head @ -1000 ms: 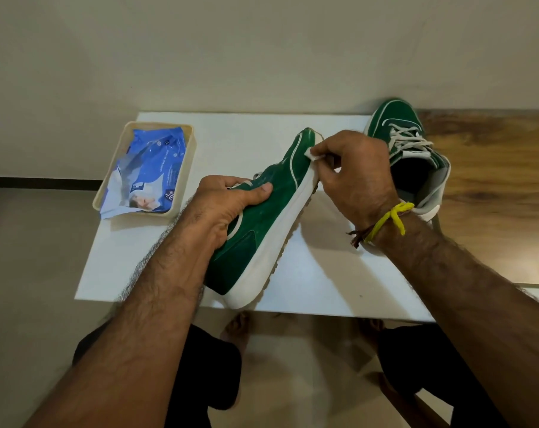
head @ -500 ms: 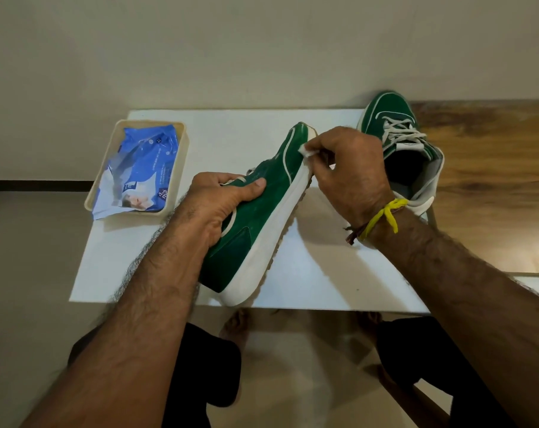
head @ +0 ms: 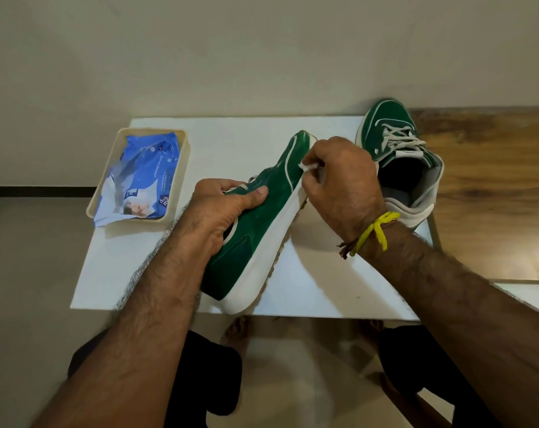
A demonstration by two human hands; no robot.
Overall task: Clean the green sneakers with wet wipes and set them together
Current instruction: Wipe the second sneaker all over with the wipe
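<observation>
Left hand (head: 222, 208) grips the tilted green sneaker (head: 262, 223) at its collar, thumb on the suede; heel hangs past the bench (head: 231, 143) edge, so a loose grip w/ hard rubbing could drop it. Right hand (head: 342, 186) pinches a wet wipe (head: 305, 166) vs. the toe side; its fingers are mostly hidden. Second sneaker (head: 398, 156) sits just beside, upright. Wipe pack (head: 141, 177) lies in a tray (head: 186, 156); its label isn't readable.

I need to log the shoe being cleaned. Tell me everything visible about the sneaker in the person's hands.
The held green sneaker looks suede, with thin white trim lines and a thick white sole. It is tilted on its side above the white table, toe away. The left hand grips its collar; the right hand presses a white wipe near the toe.
</observation>
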